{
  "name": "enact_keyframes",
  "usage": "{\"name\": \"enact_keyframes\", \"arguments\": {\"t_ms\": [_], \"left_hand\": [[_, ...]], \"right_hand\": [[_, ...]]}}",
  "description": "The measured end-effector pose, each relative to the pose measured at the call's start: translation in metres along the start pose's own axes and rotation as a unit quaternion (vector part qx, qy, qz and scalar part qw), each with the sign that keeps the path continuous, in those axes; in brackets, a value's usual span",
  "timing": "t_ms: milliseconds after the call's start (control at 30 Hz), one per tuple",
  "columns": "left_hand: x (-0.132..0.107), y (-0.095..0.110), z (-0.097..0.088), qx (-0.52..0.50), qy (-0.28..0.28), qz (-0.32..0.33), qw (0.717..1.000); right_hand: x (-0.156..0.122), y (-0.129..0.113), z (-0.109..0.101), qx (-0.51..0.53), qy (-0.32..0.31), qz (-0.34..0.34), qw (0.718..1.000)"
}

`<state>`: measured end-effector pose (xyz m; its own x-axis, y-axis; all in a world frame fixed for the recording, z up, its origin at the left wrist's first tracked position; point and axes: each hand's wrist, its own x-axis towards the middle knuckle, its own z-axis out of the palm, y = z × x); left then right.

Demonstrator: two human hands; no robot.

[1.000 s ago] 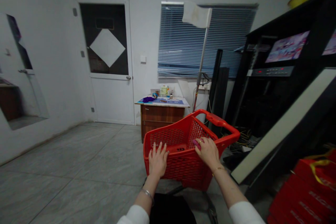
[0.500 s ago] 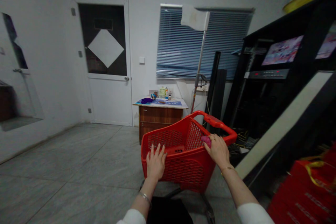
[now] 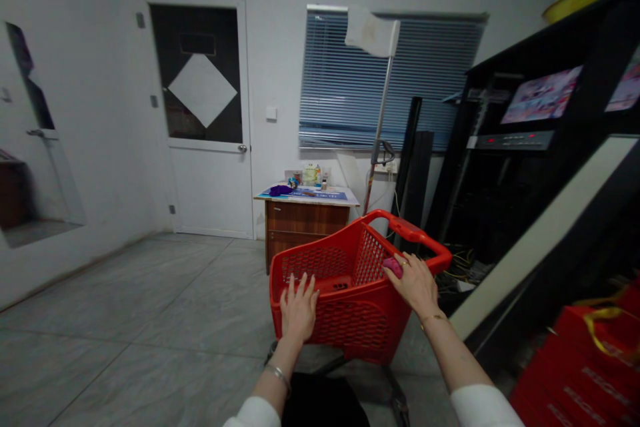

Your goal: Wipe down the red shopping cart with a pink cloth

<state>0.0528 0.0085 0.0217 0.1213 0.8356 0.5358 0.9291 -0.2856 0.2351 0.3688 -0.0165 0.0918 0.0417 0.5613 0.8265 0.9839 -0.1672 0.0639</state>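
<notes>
Red shopping cart (image 3: 345,323) stands near, right of centre; the right hand (image 3: 416,285), fingers closed on a pink cloth (image 3: 393,267), has shifted right along the near rim, bringing it closer to the handle (image 3: 411,231); the left hand (image 3: 299,312) spreads, grasping nothing.

right hand (image 3: 416,285) holds pink cloth (image 3: 393,267) at the red cart (image 3: 345,323) (left hand (image 3: 299,315), fingers (image 3: 301,287) spread).

I note open floor (image 3: 155,307) left of the red cart (image 3: 350,327), through to the white door (image 3: 210,193); a hand could enter the basket between left hand (image 3: 299,310) and right hand (image 3: 416,283); the handle (image 3: 413,231), leaning pale board (image 3: 545,237) and red packages (image 3: 570,373) obstruct the right.
</notes>
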Motion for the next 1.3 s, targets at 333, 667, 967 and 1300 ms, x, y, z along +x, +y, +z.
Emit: {"name": "enact_keyframes", "arguments": {"t_ms": [333,667,967,1300], "left_hand": [[-0.001,0.0,0.002,0.005,0.002,-0.001,1.0],[-0.002,0.0,0.001,0.014,0.012,0.003,1.0],[-0.004,-0.01,0.004,-0.001,0.039,0.024,0.999],[-0.006,-0.005,0.006,-0.004,0.047,0.011,0.999]], "right_hand": [[0.008,-0.005,-0.014,0.001,0.006,-0.01,1.0],[-0.021,-0.111,-0.022,0.078,-0.064,-0.043,0.994],[-0.009,-0.057,-0.026,0.075,-0.085,-0.082,0.99],[-0.026,-0.093,-0.021,0.109,-0.043,-0.045,0.992]]}}
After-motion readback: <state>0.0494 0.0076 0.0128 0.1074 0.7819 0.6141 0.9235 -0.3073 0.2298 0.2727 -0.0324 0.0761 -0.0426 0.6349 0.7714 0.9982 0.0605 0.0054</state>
